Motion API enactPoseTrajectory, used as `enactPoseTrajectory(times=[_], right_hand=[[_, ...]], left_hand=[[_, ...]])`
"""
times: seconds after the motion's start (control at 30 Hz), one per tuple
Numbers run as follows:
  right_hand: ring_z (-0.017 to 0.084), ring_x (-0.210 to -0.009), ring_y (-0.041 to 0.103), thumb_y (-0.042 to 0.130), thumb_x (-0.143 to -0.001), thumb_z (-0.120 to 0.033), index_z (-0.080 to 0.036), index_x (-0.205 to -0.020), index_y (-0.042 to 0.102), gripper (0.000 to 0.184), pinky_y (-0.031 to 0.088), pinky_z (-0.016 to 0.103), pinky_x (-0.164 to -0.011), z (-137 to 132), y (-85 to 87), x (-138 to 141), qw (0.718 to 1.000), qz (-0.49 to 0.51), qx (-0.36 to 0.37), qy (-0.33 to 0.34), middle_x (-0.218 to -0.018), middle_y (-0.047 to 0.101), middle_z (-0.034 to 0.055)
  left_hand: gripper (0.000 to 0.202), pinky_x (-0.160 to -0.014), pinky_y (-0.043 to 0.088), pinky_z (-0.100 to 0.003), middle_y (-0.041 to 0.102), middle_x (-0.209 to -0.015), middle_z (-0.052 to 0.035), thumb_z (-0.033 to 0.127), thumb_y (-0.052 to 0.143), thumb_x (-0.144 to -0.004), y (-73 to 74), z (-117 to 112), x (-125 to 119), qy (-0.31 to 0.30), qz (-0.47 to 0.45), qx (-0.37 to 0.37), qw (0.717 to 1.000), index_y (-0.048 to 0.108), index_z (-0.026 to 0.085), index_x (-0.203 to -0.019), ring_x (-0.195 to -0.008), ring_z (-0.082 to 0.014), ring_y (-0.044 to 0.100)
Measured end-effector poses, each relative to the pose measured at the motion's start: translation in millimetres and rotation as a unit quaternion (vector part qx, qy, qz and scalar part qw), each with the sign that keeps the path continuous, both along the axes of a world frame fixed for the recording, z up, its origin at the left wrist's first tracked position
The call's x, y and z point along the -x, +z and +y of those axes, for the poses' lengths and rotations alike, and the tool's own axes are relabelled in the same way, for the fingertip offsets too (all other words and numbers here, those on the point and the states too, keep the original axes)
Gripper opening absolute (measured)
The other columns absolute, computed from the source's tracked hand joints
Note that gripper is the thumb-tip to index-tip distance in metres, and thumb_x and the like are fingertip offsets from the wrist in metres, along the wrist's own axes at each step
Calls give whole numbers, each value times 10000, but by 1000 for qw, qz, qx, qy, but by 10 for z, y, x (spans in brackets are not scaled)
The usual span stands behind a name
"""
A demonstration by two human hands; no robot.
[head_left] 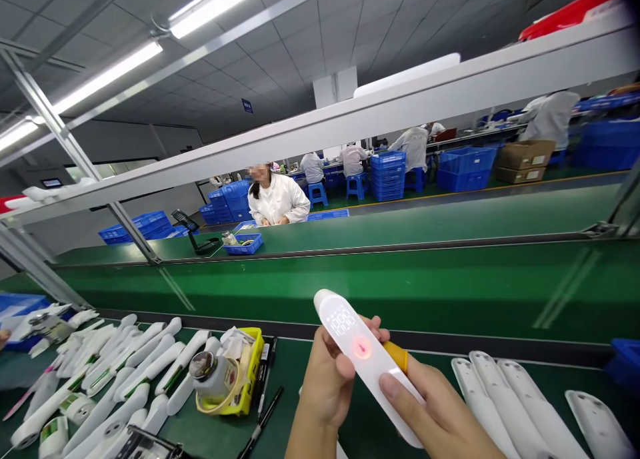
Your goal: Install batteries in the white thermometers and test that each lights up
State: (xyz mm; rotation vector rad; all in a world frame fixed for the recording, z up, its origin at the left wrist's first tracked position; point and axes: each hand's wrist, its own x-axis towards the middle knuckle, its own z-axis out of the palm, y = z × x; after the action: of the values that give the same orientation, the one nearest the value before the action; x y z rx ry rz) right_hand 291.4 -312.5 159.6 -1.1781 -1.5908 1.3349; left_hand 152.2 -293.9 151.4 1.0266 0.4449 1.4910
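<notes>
Both my hands hold up a white stick-shaped thermometer (367, 369) over the green bench. Its display near the top glows with digits and a red light shines lower on its face. My left hand (327, 382) wraps round its left side from behind. My right hand (443, 412) grips the lower end, thumb lying on the front; a yellow-orange piece (397, 354) shows at its fingers behind the device.
Several white thermometer bodies (125, 372) lie at the left, more (505, 399) at the right. A yellow tray (250, 372) with a small jar (207, 372) and pens (265, 379) sits left of my hands. Beyond runs a green conveyor (400, 279); a white-coated person (277, 199) sits opposite, blue crates (387, 176) behind.
</notes>
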Motion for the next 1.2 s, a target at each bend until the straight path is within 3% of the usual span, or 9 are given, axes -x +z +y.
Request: enactPoseTrajectory(times=[0.1,0.2,0.4,0.53,0.7,0.93,1.07,1.2], right_hand=[[194,-690,538,468,-826,-628,-179,-874,679,499,460,278,-647,41,-32,53,995,57,-81,33,-733,602,41],[145,-584,442,412,-866,-604,-150,-728,645,529,375,239,-540,54,-38,90,990,70,-109,55,-622,516,23],[124,-590,438,413,-909,-521,-150,-927,633,431,367,219,-531,-2,53,69,990,62,-109,61,-687,550,12],[141,-648,503,371,-940,-467,-178,-908,611,377,416,231,-579,-31,81,9,985,4,-145,88,-748,586,19],[176,-767,559,396,-930,-494,-191,-902,597,365,456,263,-664,-36,75,-47,986,-61,-132,79,-843,621,38],[131,-643,485,437,-924,-442,-177,-831,581,316,385,221,-560,-5,84,-6,985,-4,-154,79,-744,566,10],[115,-612,421,463,-912,-440,-161,-854,585,310,336,221,-545,16,61,33,986,70,-120,90,-698,501,-3],[92,-547,281,449,-902,-500,-164,-660,455,414,256,219,-494,48,26,78,980,142,-97,104,-602,337,-30]], left_hand=[[581,-1064,344,-424,662,-917,-48,597,777,-514,17,-26,-28,13,3,1,1000,708,193,-928,-974,-247,595],[606,-1047,361,-421,669,-943,-56,610,758,-535,1,-41,-33,26,6,13,1000,698,204,-981,-967,-246,599],[602,-985,429,-372,686,-932,-51,624,713,-588,24,-48,-11,34,31,10,999,693,201,-1016,-945,-229,619],[587,-957,451,-308,692,-910,-35,640,666,-633,50,-41,5,24,38,-16,999,690,206,-1028,-884,-184,627],[594,-901,476,-274,687,-902,-37,658,618,-671,40,-46,9,14,38,-18,999,681,208,-1053,-909,-186,616],[579,-838,489,-265,670,-897,-41,652,608,-689,62,-48,-8,12,43,-8,999,676,216,-1063,-865,-178,603],[576,-828,482,-260,662,-864,-35,654,636,-662,102,-90,-37,28,44,15,999,686,219,-1036,-832,-167,595],[565,-816,483,-283,654,-850,-40,642,657,-650,123,-126,-57,48,44,31,997,690,219,-1024,-837,-186,600]])
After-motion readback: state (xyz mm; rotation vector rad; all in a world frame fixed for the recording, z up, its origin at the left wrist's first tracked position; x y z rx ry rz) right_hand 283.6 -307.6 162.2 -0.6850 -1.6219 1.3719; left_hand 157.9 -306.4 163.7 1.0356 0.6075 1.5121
